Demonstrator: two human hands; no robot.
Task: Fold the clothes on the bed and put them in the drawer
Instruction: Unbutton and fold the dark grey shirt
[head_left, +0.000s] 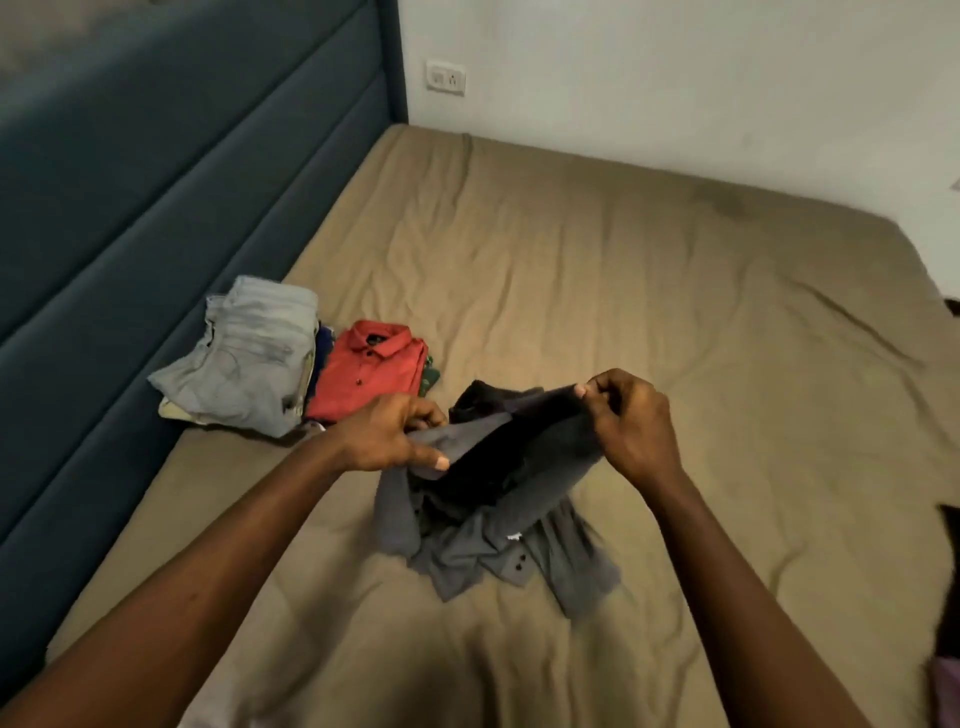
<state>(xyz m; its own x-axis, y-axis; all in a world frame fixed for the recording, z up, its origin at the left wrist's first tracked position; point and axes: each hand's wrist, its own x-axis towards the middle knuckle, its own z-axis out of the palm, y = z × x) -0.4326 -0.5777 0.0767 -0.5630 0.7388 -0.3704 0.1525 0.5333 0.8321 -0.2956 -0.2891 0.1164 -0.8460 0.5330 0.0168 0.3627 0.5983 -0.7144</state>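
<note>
Both hands are gripping the grey shirt (483, 551) by one edge, which is lifted over the middle of the bed (649, 291). The left hand (392, 436) is pinching the fabric with its thumb laid over the edge and its fingers curled behind. The right hand (631, 421) is pinching the same edge between thumb and fingertips. That edge is stretching between them, while the rest of the shirt is hanging down and bunching on the sheet, its buttoned part lying toward the person.

Left of the hands, folded jeans (244, 364) are sitting close by the headboard (156, 182), with a folded red shirt (371, 374) just beside them. Other folded pieces are peeking out under both.

Wrinkled sheet is lying open beyond and right of the grey shirt, reaching the wall (675, 78) and the bed's right edge.
</note>
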